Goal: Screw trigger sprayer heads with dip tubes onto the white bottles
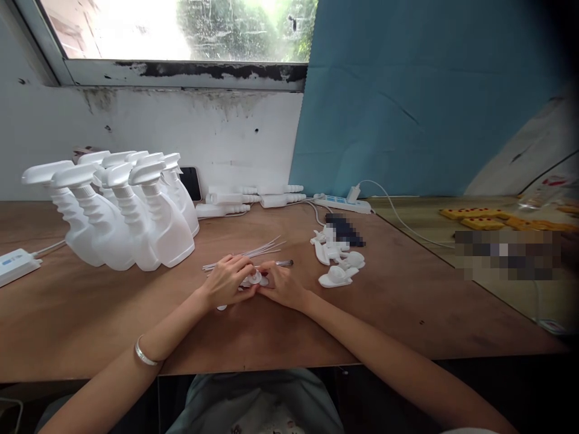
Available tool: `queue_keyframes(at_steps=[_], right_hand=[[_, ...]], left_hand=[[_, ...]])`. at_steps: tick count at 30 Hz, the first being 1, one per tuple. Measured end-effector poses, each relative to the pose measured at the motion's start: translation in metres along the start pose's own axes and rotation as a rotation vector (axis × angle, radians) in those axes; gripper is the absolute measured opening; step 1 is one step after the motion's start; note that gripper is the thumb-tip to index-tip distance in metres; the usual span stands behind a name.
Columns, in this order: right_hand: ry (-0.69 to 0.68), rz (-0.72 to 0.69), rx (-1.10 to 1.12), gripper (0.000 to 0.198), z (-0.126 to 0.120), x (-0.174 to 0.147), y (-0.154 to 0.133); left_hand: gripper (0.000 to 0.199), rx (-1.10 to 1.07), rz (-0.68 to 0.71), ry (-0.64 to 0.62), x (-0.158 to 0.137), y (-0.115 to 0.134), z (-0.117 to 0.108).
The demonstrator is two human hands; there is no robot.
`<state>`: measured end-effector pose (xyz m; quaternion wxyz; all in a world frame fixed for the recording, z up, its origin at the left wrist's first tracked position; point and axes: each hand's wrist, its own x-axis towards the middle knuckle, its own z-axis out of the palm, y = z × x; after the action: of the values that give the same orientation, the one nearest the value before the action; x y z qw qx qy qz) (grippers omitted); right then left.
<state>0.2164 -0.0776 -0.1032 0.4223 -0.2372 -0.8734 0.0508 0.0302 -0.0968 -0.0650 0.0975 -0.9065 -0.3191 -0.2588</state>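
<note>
Close to the table's front middle, my left hand and my right hand meet around a small white plastic part, which looks like a spray trigger head. Fingers of both hands are closed on it and cover much of its shape. A small white piece shows below my left hand. Just beyond the hands lie thin white dip tubes and a pen. To the right of my right hand, several white spray trigger heads lie in a loose pile.
Several white spray bottles with heads on stand upright at left. A phone leans behind them. White bottles lie along the wall near a power strip with cables. Another white power strip is at far left.
</note>
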Motion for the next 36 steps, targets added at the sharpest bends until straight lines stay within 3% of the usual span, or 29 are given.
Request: queue_keyframes(at_steps=[7, 13, 15, 18, 21, 25, 36], right_hand=[[-0.024, 0.027, 0.01, 0.02, 0.0, 0.0, 0.002], [-0.077, 0.0, 0.126, 0.032, -0.012, 0.004, 0.001], [-0.054, 0.081, 0.138, 0.024, -0.015, 0.007, 0.003], [-0.016, 0.276, -0.026, 0.026, -0.015, 0.012, 0.011], [-0.123, 0.358, -0.203, 0.034, -0.011, 0.013, 0.021], [-0.299, 0.387, -0.361, 0.031, -0.008, 0.01, 0.026], [-0.318, 0.386, -0.479, 0.02, -0.014, 0.013, 0.019]], left_hand=[[0.015, -0.028, -0.062, -0.025, 0.001, 0.0, 0.002], [0.016, -0.068, -0.088, -0.038, 0.001, -0.002, 0.002], [0.016, -0.079, -0.097, -0.039, 0.001, -0.002, 0.002], [0.013, -0.096, -0.108, -0.055, 0.001, -0.002, 0.002], [0.013, -0.114, -0.105, -0.076, 0.002, -0.002, 0.002], [0.013, -0.128, -0.097, -0.099, 0.002, -0.002, 0.003], [0.014, -0.156, -0.098, -0.1, 0.002, -0.002, 0.003]])
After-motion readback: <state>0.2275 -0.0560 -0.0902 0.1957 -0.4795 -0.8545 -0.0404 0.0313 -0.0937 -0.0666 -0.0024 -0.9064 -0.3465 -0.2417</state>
